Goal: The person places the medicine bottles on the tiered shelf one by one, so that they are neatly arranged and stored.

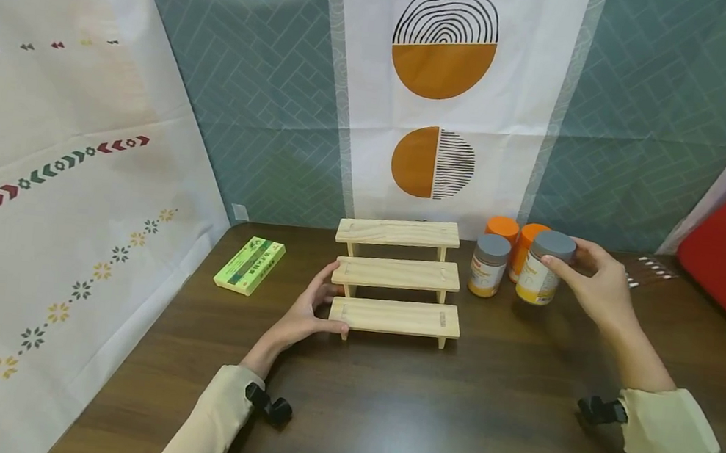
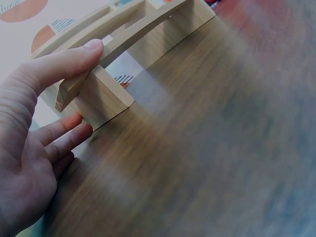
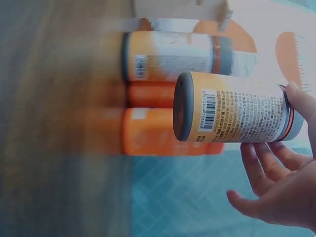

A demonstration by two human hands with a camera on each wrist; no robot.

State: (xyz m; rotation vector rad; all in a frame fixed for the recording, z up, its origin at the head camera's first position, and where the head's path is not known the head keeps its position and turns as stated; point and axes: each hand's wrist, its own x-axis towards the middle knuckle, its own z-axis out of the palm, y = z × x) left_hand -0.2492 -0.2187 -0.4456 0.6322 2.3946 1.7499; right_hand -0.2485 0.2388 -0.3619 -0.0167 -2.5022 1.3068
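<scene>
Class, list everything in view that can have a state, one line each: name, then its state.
Held jar: lidded, lifted in the right hand.
Other grey-lidded jar: lidded, upright.
Left orange jar: upright, partly hidden.
Right orange jar: upright, partly hidden.
Wooden stand: upright, left end held by the left hand.
Green-yellow box: lying flat, apparently closed.

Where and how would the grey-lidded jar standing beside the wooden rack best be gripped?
Probably round its upper end, at the grey lid, coming from the front and slightly above. The jar stands upright, its round sides suit a pinch across them, and its front faces the person unobstructed. The wooden rack is close on its left and orange jars stand behind.
</scene>
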